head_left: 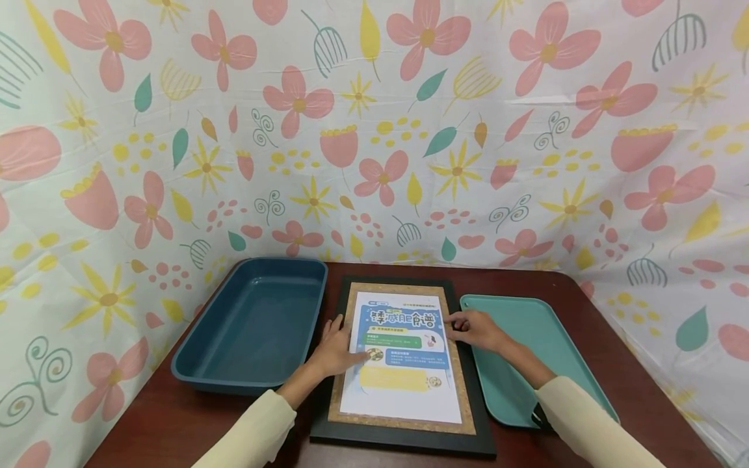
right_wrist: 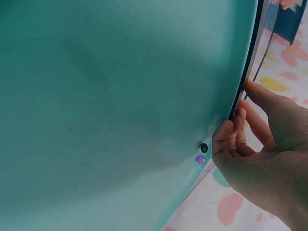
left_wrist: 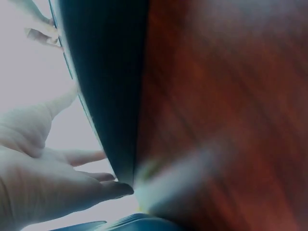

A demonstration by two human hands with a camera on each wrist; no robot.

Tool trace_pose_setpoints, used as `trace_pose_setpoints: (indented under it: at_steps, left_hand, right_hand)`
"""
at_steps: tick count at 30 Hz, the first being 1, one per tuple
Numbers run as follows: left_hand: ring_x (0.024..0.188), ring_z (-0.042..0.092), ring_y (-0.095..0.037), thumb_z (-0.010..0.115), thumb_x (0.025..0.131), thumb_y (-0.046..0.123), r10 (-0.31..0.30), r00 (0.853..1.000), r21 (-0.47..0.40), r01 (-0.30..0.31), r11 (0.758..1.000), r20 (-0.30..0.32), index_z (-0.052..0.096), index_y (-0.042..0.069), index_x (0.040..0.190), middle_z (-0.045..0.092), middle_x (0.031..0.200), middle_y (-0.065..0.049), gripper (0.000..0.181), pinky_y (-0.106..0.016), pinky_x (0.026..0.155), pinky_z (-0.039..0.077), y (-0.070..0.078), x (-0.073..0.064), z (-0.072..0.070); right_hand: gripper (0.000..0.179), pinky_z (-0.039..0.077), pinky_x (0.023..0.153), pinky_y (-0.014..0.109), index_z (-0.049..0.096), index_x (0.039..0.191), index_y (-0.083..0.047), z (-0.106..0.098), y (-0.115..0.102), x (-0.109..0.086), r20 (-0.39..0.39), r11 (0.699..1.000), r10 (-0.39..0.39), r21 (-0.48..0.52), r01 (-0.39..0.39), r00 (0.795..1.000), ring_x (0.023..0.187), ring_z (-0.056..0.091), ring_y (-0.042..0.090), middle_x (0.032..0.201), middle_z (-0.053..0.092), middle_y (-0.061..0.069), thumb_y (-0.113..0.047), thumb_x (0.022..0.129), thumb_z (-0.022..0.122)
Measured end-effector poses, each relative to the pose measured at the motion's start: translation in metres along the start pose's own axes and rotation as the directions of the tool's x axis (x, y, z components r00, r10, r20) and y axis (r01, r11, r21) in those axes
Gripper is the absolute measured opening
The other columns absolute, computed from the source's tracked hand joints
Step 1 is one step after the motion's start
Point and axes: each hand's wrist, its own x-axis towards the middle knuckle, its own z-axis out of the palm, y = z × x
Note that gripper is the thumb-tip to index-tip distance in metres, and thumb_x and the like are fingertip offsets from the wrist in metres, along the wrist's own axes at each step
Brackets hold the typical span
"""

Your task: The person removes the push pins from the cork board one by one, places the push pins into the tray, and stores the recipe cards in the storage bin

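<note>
A printed sheet (head_left: 409,406) with a blue heading lies on a cork board (head_left: 342,390) in a black frame (head_left: 404,443). My left hand (head_left: 338,349) lies along the left side, its thumb reaching over the sheet and its straight fingers at the frame's edge. In the left wrist view those fingers (left_wrist: 103,187) end by the frame's dark side (left_wrist: 110,72). On the opposite side, my right hand (head_left: 476,330) pinches the sheet's right edge between thumb and index finger. The other fingers (right_wrist: 225,137) are curled in over the frame's side.
A deep blue tray (head_left: 248,388) stands left of the board. To the right lies a shallow teal tray (head_left: 541,338), partly under my right forearm. It holds a black push pin (right_wrist: 204,147) and a purple one (right_wrist: 199,160). A floral cloth (head_left: 374,130) hangs behind the table.
</note>
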Motion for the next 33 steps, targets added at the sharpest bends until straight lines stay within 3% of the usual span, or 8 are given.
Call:
trace_pose_setpoints:
  at_steps: [7,15,25,30,33]
  left_hand:
    - [0.152,0.007,-0.058,0.092,0.08,0.022,-0.039,0.997,-0.14,0.029,0.99,-0.066,0.045,-0.011,0.15,0.013,0.166,-0.036,0.09,-0.072,0.116,0.023,-0.004,0.005,0.005]
    - [0.155,0.008,-0.051,0.096,0.074,0.015,-0.129,0.987,-0.302,0.094,0.949,-0.099,0.052,-0.008,0.146,0.007,0.169,-0.03,0.087,-0.065,0.113,0.035,-0.006,0.008,0.01]
    - [0.154,0.016,-0.05,0.097,0.072,0.012,-0.183,0.977,-0.323,0.138,0.936,-0.114,0.051,-0.006,0.146,0.008,0.17,-0.026,0.088,-0.061,0.111,0.04,-0.007,0.013,0.015]
    - [0.157,0.007,-0.047,0.095,0.071,0.006,-0.165,0.976,-0.319,0.113,0.941,-0.139,0.051,-0.006,0.145,0.014,0.17,-0.025,0.087,-0.062,0.117,0.032,-0.004,0.013,0.015]
    - [0.157,0.01,-0.046,0.093,0.073,0.003,-0.142,0.977,-0.307,0.087,0.948,-0.161,0.05,-0.005,0.146,0.025,0.167,-0.026,0.085,-0.062,0.118,0.031,-0.003,0.011,0.014]
  right_hand:
    - [0.034,0.046,0.06,0.024,0.073,0.12,0.007,0.001,0.001,-0.001,-0.014,1.0,-0.013,0.009,0.013,1.0,0.075,0.056,0.013,0.09,0.065,0.006,-0.012,0.093,0.078]
    - [0.033,0.046,0.062,0.025,0.073,0.121,0.008,0.001,0.002,-0.001,-0.012,1.0,-0.008,0.017,0.008,1.0,0.076,0.056,0.014,0.089,0.064,0.005,-0.008,0.092,0.077]
    - [0.032,0.047,0.063,0.025,0.073,0.121,0.008,0.002,0.004,0.0,-0.004,1.0,0.002,0.025,-0.002,1.0,0.076,0.055,0.013,0.09,0.063,0.005,-0.006,0.092,0.077]
    - [0.033,0.046,0.062,0.025,0.072,0.122,0.008,0.003,0.005,0.0,0.002,0.999,0.013,0.036,-0.013,1.0,0.077,0.055,0.014,0.091,0.063,0.005,-0.006,0.092,0.077]
    - [0.034,0.046,0.062,0.025,0.072,0.122,0.008,0.003,0.005,0.0,0.004,0.999,0.022,0.046,-0.022,1.0,0.077,0.055,0.014,0.091,0.063,0.006,-0.006,0.092,0.077]
